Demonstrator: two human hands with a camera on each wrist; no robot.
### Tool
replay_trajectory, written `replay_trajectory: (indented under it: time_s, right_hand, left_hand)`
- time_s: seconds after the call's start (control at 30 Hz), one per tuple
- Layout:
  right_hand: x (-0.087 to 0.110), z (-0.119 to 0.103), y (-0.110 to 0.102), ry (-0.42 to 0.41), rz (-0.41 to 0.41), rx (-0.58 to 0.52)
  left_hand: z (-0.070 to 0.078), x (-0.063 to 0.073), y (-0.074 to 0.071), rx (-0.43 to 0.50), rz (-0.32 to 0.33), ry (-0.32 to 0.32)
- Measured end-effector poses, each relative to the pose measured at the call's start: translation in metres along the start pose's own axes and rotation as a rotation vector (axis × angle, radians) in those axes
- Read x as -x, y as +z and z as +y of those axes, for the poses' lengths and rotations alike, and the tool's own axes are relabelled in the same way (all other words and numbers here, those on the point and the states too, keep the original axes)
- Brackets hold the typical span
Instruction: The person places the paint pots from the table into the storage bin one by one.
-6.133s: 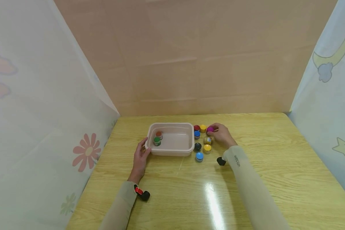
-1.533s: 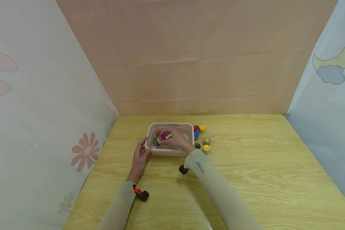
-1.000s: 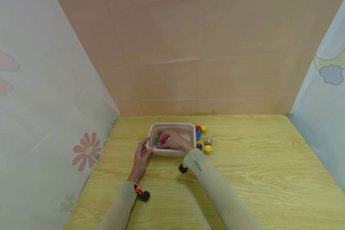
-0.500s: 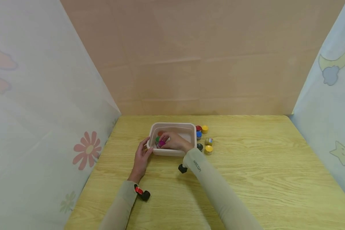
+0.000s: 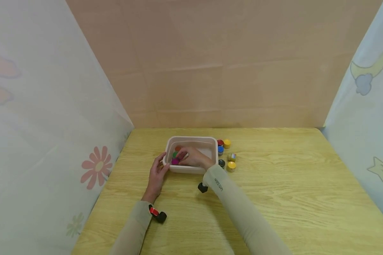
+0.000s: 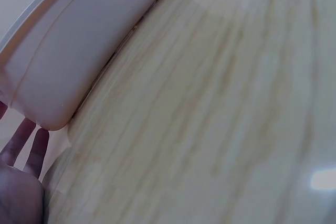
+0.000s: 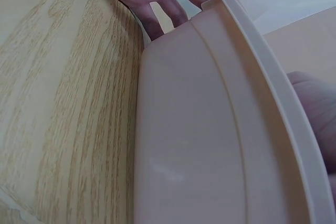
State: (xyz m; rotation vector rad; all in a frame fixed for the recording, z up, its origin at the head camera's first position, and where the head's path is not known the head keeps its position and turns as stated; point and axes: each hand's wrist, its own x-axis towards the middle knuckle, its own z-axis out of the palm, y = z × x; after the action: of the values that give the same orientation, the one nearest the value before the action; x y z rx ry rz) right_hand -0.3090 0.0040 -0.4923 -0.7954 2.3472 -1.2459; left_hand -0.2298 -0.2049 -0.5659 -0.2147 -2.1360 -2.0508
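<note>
Inside a pale pink plastic bin (image 5: 191, 169), my right hand (image 5: 194, 156) reaches down toward the left end. A small jar with a purple lid (image 5: 175, 162) stands in the front left corner, its lid showing just beyond my right fingertips. Behind it, in a row, are a green-lidded jar (image 5: 175, 154) and an orange-lidded jar (image 5: 178, 148). My left hand (image 5: 155, 175) holds the bin's left end, fingers along the outer wall and thumb at the front rim. In the right wrist view the bin's outer wall hides most of my right hand.
Right of the bin stand jars with red (image 5: 220, 142), blue (image 5: 221, 150), black (image 5: 221, 163) and yellow lids (image 5: 227, 143) (image 5: 231, 165). A gold jar (image 5: 232, 157) lies on its side among them. The wooden table (image 5: 290, 177) meets a tan backdrop (image 5: 226, 88) at the back.
My right hand has carried the purple-lidded jar from the table's right into the bin. In the last half second the jar shifted left from between the fingertips. A light-blue-lidded jar has left view.
</note>
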Motion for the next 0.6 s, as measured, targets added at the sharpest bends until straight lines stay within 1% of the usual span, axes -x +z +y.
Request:
replay_trajectory:
  time_s: [0.3,0.47,0.6]
  right_hand:
    - [0.001,0.002,0.000,0.015,0.027,-0.011]
    - [0.005,-0.001,-0.003,-0.007,0.066,0.002]
    - [0.010,-0.001,-0.011,-0.033,0.076,-0.005]
  left_hand:
    - [0.000,-0.001,-0.002,0.032,-0.028,-0.050]
    - [0.000,-0.001,-0.001,0.019,-0.029,-0.052]
    - [0.001,0.000,-0.001,0.009,-0.011,-0.036]
